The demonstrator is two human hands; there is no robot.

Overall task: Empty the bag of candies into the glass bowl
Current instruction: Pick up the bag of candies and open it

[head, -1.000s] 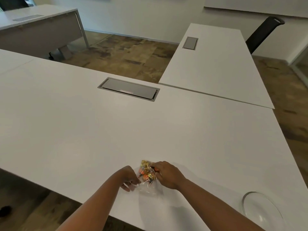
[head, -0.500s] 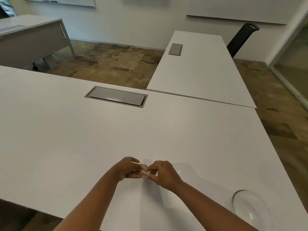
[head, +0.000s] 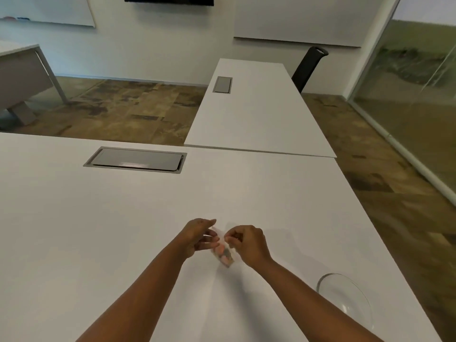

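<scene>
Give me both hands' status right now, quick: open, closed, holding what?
Left hand: closed, pinching the top of the bag of candies.
Right hand: closed, pinching the same bag's top from the other side.

No readable text, labels, brands or numbers anywhere in view — none on the clear bag of candies (head: 223, 253), the glass bowl (head: 345, 299), the white table (head: 98, 230) or the wall boards. Small coloured marks on the far-left board are too blurred to read.
</scene>
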